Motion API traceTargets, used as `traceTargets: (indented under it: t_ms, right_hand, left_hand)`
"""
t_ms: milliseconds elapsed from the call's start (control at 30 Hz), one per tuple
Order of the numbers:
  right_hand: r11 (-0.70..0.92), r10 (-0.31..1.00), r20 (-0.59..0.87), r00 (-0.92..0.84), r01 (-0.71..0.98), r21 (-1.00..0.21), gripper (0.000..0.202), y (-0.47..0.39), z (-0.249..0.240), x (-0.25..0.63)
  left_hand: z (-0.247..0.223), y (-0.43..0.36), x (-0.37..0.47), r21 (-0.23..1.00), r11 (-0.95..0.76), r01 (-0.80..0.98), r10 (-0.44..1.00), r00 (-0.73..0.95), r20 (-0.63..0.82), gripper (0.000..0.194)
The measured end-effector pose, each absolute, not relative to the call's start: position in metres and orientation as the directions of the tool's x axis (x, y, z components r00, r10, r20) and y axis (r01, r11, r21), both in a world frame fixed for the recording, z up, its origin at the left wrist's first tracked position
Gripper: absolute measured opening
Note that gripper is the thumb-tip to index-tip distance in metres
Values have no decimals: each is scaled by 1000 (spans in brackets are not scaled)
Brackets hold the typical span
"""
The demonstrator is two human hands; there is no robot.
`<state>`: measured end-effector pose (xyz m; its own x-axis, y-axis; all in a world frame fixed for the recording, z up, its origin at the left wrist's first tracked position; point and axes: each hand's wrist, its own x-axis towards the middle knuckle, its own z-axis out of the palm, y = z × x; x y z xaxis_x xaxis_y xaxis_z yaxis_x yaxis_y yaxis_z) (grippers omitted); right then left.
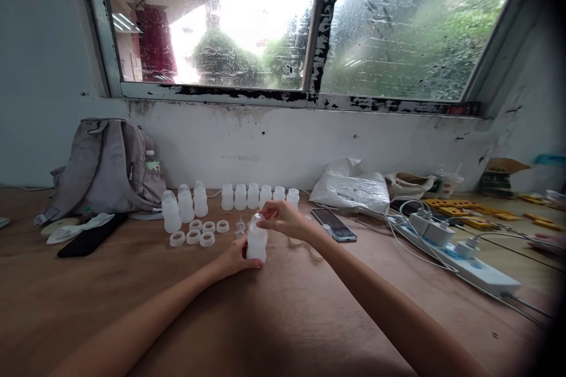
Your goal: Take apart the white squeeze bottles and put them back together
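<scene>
A frosted white baby bottle [257, 245] stands upright at the middle of the table, with my left hand [237, 258] wrapped around its lower body. Fingers of my right hand [279, 217] pinch at the pale, narrow top of that same bottle; the exact part between them is partly hidden. Just behind my left hand lie a few clear nipples [240, 226]. Several white collar rings [193, 236] are spread to the left. Three capped bottles [186, 204] stand farther left, and a row of uncapped bottles [253, 196] lines the wall side. Clear round pieces [315, 253] lie partly behind my right forearm.
A smartphone [335, 224] lies right of my right hand, before a silvery bubble bag [351, 185]. Farther right, a white power strip [460, 262] trails cables. On the left are a grey backpack [106, 168] and a black flat case [91, 237]. Yellow parts [457, 206] lie at the far right.
</scene>
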<state>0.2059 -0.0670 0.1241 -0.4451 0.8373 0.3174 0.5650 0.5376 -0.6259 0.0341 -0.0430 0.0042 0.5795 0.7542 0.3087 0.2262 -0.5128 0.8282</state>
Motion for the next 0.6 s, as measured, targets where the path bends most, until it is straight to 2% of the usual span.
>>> traceTargets:
  t_ms: [167,333,433,500,600]
  right_hand:
    - [517,846,246,-472,615,-596,24,-61,130,203]
    - [469,877,114,-466,782,-411,24,-54,148,196]
    - [446,888,53,-458,825,-346,27,-49,157,194]
    - [451,875,23,-483,799,-397,30,-45,157,196]
    - [455,831,-12,-556,694,-558,35,-42,153,204]
  left_hand:
    - [3,-44,34,833,-518,194,745,581,328,57]
    - [13,-47,30,844,-484,230,745,614,260,59]
    - [30,-47,27,821,-529,216,733,605,313,67]
    - [45,-48,25,786,-588,193,728,550,409,67]
    - [65,-51,24,729,-661,177,703,487,519,51]
